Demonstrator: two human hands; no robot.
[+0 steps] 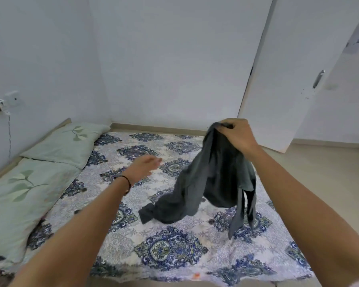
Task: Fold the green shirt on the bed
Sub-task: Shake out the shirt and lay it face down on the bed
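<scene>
The dark grey-green shirt (214, 179) hangs crumpled from my right hand (237, 135), which grips its top edge above the right half of the bed (170, 245). The shirt's lower part and one sleeve trail on the patterned bedspread. A narrow strip of cloth dangles at its right side. My left hand (144, 167) hovers over the bedspread to the left of the shirt, fingers apart, holding nothing. A dark band circles the left wrist.
Two pale green pillows (35, 183) with leaf prints lie along the bed's left side against the wall. A white open door (278, 79) stands at the right, with bare floor (323, 172) beside the bed. A wall socket with a hanging cord (8, 129) is at far left.
</scene>
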